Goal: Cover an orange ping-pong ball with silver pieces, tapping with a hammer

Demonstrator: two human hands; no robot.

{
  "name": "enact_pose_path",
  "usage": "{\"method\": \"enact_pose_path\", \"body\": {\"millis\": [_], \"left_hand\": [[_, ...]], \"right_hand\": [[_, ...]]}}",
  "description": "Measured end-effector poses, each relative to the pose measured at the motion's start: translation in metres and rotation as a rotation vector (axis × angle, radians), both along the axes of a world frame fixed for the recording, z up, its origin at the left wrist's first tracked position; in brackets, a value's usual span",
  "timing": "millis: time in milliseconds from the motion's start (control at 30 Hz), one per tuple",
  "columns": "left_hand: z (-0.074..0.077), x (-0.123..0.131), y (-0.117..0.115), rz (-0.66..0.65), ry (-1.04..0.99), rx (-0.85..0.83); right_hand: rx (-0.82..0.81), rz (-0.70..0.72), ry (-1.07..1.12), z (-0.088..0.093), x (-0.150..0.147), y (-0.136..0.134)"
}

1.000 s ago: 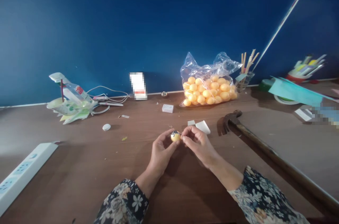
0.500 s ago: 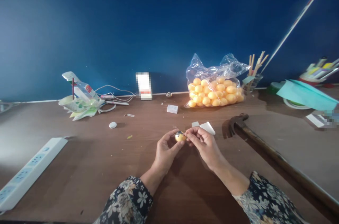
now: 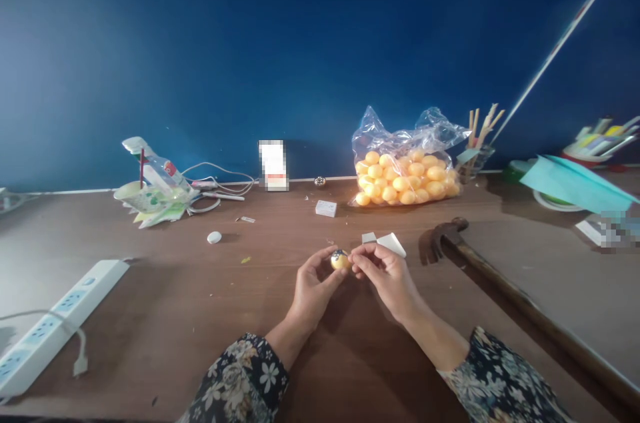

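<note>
A small yellow ball (image 3: pixel 339 261) with a shiny, silvery patterned top sits between the thumb and fingers of my left hand (image 3: pixel 313 283). My right hand (image 3: pixel 387 276) is closed in a pinch at the ball's right side, its fingertips touching or almost touching it. Whatever those fingertips may hold is too small to make out. Just beyond my right hand lie a white flat piece (image 3: pixel 393 244) and a smaller pale piece (image 3: pixel 369 237).
A clear bag of yellow balls (image 3: pixel 400 176) stands against the blue wall. To the right lies a claw hammer (image 3: pixel 493 283); to the left, a power strip (image 3: pixel 65 316) with a cable plug (image 3: pixel 80 364) over it. A small white box (image 3: pixel 326 208) sits ahead.
A grey cable with a plug has come into view across the power strip. Both hands stay almost still around the ball, and the view has shifted slightly.
</note>
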State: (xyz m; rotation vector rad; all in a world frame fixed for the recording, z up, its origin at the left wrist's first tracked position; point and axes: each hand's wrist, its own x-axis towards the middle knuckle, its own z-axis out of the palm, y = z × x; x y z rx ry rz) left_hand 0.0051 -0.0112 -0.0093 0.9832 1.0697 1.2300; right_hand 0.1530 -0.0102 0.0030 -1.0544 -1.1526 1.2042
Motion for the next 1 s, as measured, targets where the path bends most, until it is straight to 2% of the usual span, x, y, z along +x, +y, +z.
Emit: {"method": "enact_pose_path", "body": {"millis": [300, 467, 533, 800, 1000], "left_hand": [[-0.0022, 0.0012, 0.0013, 0.014, -0.023, 0.012], [0.0001, 0.0027, 0.0005, -0.01, -0.038, 0.007], [0.0015, 0.0032, 0.0002, -0.009, -0.046, 0.005], [0.0035, 0.0051, -0.0008, -0.008, -0.042, 0.015], [0.0008, 0.0049, -0.0014, -0.007, 0.002, 0.083]], "right_hand": [[0.002, 0.036, -0.043, -0.0025, 0.0014, -0.0008], [0.144, -0.02, -0.222, -0.0038, 0.0053, 0.002], [0.143, -0.035, -0.237, -0.0034, 0.0056, 0.0022], [-0.094, 0.024, 0.11, -0.002, 0.0, -0.0003], [-0.153, 0.047, 0.167, -0.0015, -0.0004, -0.0002]]}}
